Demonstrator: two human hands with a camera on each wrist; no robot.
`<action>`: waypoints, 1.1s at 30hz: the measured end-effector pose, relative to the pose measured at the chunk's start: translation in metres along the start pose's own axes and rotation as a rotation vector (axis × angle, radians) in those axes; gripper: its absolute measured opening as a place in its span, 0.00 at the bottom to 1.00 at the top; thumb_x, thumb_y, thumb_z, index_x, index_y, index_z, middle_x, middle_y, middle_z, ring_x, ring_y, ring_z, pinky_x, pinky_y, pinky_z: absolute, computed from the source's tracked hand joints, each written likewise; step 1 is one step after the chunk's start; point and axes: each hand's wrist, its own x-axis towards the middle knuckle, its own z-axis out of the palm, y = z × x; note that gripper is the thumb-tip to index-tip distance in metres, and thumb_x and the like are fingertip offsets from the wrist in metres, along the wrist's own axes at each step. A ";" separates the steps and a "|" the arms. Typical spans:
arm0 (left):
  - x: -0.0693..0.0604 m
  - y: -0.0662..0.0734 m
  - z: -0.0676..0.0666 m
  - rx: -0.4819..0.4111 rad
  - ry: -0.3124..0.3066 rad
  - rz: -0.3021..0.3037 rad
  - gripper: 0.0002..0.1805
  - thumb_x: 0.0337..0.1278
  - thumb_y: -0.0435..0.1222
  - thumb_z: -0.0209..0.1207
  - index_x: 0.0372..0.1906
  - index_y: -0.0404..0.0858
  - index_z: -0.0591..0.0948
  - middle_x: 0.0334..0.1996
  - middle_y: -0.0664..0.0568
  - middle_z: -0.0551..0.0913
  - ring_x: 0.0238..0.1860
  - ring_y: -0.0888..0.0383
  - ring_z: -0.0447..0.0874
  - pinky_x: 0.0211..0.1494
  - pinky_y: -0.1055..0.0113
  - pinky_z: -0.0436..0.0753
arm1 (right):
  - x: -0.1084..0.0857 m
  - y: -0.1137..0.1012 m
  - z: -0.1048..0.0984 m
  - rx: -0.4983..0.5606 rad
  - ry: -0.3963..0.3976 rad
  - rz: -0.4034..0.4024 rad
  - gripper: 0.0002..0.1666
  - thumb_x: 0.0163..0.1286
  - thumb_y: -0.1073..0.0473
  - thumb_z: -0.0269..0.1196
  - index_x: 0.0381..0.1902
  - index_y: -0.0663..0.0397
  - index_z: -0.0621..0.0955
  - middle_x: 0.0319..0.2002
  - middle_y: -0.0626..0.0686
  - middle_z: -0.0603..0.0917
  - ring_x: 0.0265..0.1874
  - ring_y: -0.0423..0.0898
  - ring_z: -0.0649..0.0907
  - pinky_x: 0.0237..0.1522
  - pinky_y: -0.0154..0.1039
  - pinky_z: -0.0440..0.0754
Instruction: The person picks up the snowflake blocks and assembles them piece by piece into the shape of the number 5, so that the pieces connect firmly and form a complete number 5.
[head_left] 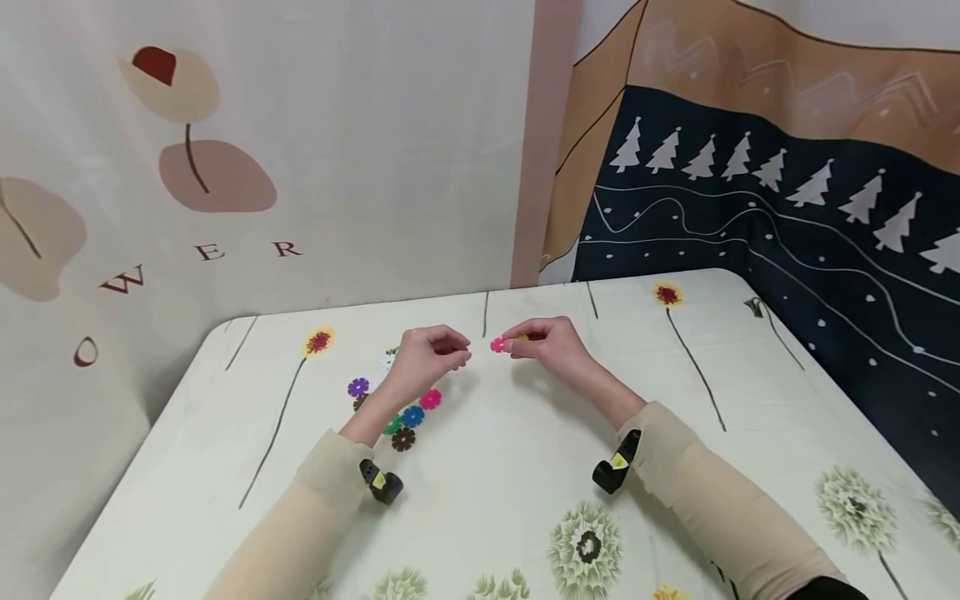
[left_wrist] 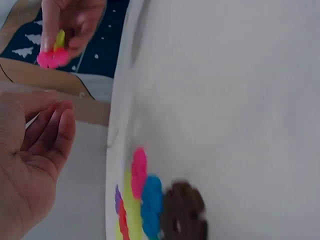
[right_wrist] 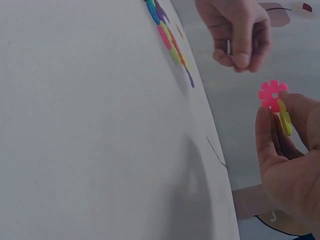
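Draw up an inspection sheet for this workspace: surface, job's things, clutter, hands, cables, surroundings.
Surface: white table with printed flowers.
Job's things: a pink disc with a yellow disc set at an angle against it, held above the table; loose discs, including purple, brown, green, blue and pink, on the table, partly hidden.
Clutter: nothing seen.
Hands: the right hand pinches the pink and yellow pair; the left hand has curled fingers, nothing seen in them.
Cables: nothing seen.
Surroundings: pale backdrop with printed letters; dark backdrop with white trees.
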 end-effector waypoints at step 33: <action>0.001 -0.029 -0.012 0.215 -0.213 -0.149 0.16 0.55 0.29 0.73 0.50 0.35 0.88 0.37 0.49 0.82 0.37 0.52 0.76 0.40 0.65 0.81 | -0.005 0.006 -0.012 -0.014 0.047 0.059 0.14 0.71 0.60 0.70 0.51 0.61 0.87 0.46 0.56 0.88 0.43 0.49 0.89 0.54 0.41 0.84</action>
